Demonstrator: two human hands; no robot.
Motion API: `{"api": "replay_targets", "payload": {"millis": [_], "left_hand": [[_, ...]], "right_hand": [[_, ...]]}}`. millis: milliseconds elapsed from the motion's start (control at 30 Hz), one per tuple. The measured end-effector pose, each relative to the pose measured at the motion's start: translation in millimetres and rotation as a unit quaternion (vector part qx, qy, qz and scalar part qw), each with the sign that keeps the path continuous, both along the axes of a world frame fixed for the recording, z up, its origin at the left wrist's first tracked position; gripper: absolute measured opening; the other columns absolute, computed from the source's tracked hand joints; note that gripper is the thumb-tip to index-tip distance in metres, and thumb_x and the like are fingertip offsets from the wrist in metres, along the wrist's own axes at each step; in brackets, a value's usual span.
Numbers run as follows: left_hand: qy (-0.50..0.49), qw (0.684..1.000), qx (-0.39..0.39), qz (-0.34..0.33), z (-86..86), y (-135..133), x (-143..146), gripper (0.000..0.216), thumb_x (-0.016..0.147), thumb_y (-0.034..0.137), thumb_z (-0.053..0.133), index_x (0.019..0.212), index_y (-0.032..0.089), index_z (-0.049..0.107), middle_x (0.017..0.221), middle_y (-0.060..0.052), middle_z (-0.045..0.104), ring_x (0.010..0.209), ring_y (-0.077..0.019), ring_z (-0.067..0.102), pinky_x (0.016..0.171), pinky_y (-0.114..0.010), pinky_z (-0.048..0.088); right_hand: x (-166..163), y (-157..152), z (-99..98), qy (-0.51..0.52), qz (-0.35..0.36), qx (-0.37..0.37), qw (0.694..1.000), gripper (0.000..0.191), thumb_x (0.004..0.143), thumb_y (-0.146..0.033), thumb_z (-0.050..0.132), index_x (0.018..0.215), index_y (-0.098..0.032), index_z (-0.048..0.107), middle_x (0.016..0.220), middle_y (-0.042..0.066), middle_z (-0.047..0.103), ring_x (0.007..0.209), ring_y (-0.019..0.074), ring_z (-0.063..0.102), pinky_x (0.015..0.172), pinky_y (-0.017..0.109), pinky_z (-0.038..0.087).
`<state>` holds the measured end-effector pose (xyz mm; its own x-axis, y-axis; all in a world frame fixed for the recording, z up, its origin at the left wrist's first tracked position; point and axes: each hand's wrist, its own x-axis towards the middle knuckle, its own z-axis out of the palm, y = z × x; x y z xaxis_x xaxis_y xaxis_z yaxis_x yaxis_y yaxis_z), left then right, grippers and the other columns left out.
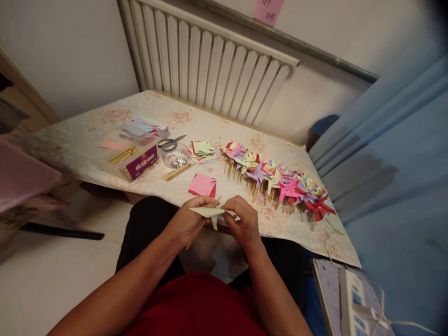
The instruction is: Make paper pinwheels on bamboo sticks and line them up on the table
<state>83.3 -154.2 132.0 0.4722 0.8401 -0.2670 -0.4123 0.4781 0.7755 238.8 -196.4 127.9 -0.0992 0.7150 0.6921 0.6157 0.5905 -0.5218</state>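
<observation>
A pale green paper pinwheel (207, 212) is between my two hands over the table's front edge. My left hand (192, 218) is closed on the pinwheel and its thin wooden stick (202, 227), which slants down toward me. With bent fingers, my right hand (242, 218) pinches the pinwheel's right side near its centre; whether a pin is there, I cannot make out. Just beyond my hands lie pink and red cut paper squares (202, 185). Behind them are several loose wooden sticks (178, 172) and a clear bowl (168, 161) holding small shiny pins (180, 162).
Many finished pinwheels (258, 174) stretch along the table's right side. Scissors (171, 143) rest across the bowl beside a purple-labelled box (143, 162) of sticks. A stack of coloured paper (203, 148) lies mid-table. A power strip (353, 298) sits at lower right, near a blue curtain (395, 154).
</observation>
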Motion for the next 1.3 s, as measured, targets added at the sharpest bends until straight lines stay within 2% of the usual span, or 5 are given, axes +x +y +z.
{"api": "replay_targets", "payload": {"millis": [467,1033,1300], "left_hand": [[-0.015,1.0,0.013,-0.012,-4.9,0.9,-0.9,0.031,0.061,0.032,0.086,0.075,0.012,0.067,0.07,-0.003,0.065,0.055,-0.0088,0.052,0.05,-0.022,0.035],[-0.031,0.999,-0.013,-0.019,-6.5,3.5,-0.3,0.032,0.058,0.031,0.087,0.073,0.011,0.067,0.066,-0.002,0.062,0.051,-0.0074,0.049,0.046,-0.02,0.032],[-0.033,0.999,-0.007,-0.021,-7.2,2.6,-1.6,0.031,0.062,0.03,0.085,0.076,0.011,0.065,0.068,-0.002,0.063,0.053,-0.0077,0.052,0.047,-0.02,0.035]], "right_hand": [[-1.6,-3.0,3.6,0.02,0.002,-0.008,1.0,0.016,0.086,-0.008,0.055,0.084,-0.022,0.062,0.079,0.003,0.064,0.077,0.018,0.06,0.07,0.032,0.048],[-2.3,-4.3,4.2,0.031,0.008,-0.016,0.999,0.012,0.087,-0.011,0.056,0.084,-0.022,0.063,0.079,0.003,0.064,0.076,0.018,0.06,0.069,0.032,0.048],[-2.3,-5.0,4.0,0.03,0.004,-0.014,0.999,0.013,0.087,-0.011,0.056,0.084,-0.021,0.063,0.078,0.003,0.064,0.076,0.0174,0.06,0.069,0.032,0.049]]}}
